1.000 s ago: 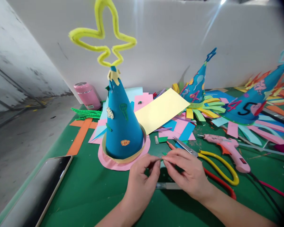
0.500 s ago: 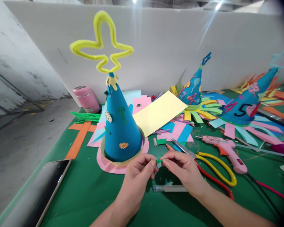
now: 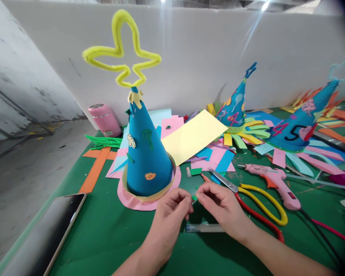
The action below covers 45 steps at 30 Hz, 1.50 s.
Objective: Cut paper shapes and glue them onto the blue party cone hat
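My left hand [image 3: 169,214] and my right hand [image 3: 222,205] meet low in the middle of the view, fingertips pinched together on a tiny green paper scrap [image 3: 194,197]. Both hands hover just above the green mat [image 3: 103,237]. A blue cone hat [image 3: 146,153] with stickers, a pink brim and a yellow pipe-cleaner star [image 3: 122,50] stands just beyond my left hand. A clear pen [image 3: 204,228] lies on the mat under my hands.
Yellow-and-red scissors [image 3: 258,205] and a pink glue gun [image 3: 271,180] lie to the right. Two more blue cone hats [image 3: 237,105] [image 3: 303,120], a yellow sheet [image 3: 194,136], and coloured paper scraps fill the back. A phone [image 3: 43,237] lies at left, a pink cup [image 3: 103,119] behind.
The hands drew slightly closer together around the green scrap. The camera view tilted down a little in the first half second; the hats and tools stayed put.
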Tool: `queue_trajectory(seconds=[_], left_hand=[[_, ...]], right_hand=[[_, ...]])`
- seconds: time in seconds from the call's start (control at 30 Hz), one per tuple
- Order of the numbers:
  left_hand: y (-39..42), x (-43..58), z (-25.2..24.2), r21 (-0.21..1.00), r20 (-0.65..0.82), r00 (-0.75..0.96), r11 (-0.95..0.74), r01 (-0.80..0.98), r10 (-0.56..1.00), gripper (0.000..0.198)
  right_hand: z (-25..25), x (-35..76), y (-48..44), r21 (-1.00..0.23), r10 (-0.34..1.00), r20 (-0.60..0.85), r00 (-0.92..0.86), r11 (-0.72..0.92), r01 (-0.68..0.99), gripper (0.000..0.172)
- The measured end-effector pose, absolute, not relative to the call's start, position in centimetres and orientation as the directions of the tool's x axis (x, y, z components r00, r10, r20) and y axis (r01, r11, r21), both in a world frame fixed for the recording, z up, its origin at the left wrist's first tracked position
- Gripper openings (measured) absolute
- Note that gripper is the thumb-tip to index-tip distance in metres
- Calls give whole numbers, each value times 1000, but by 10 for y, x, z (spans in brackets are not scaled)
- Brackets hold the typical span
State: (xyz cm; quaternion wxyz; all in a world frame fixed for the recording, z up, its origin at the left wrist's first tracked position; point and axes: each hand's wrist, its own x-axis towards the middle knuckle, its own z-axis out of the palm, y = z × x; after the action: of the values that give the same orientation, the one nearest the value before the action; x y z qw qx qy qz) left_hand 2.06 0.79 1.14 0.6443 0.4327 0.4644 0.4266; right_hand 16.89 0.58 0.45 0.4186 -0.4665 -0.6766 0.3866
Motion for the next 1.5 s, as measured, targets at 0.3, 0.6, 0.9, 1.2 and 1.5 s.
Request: queue_trajectory(seconds=[0.3, 0.6, 0.9, 1.2, 1.5], left_hand=[[5, 20, 12, 996, -84, 181, 80, 29, 980, 12], [6, 21, 13, 996, -29, 143, 16, 92, 989, 10], [8, 20, 10, 928, -252, 226, 301, -220, 941, 15], [11, 20, 8, 820, -312, 319, 424, -385, 895, 15], [12, 19, 6, 874, -288, 304, 379, -303, 908, 17]], right_hand=[[5, 171, 6, -908, 954, 186, -237, 259, 330, 16], [8, 170, 4, -856, 943, 197, -268, 298, 421, 17], [8, 169, 6, -956, 942, 63, -329, 151, 250, 22], [4, 166, 2, -888, 952, 259, -164, 302, 346, 16], [-4, 174, 9, -993, 978, 74, -194, 90, 78, 22]])
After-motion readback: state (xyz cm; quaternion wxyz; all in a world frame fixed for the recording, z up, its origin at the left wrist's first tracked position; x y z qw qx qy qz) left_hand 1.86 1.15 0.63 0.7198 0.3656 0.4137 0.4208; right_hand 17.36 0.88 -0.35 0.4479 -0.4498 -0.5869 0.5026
